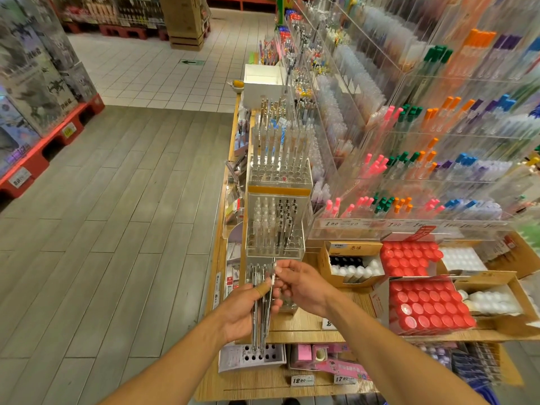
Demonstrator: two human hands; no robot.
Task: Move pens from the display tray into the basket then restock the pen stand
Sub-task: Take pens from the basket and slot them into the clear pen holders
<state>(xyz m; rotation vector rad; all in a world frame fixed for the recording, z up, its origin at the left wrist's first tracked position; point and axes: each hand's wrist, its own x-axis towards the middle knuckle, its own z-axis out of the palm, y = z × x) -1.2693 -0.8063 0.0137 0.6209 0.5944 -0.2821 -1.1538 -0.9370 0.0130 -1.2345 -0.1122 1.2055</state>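
Clear-barrelled pens (261, 314), a slim bundle with silvery tips, stood upright in my left hand (248, 311), fingers curled round them, low in the frame's centre. My right hand (301, 285) pinched one pen's top beside the acrylic pen stand (276, 226). Open grey floor (111, 229) lay leftward.

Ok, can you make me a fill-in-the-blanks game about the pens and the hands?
1. The left hand grips a bundle of ____.
2. The right hand pinches ____ pen.
3. The caps in the boxes right of the hands are ____.
4. The clear pen stand sits on a ____ shelf.

Missing words: pens; one; red; wooden
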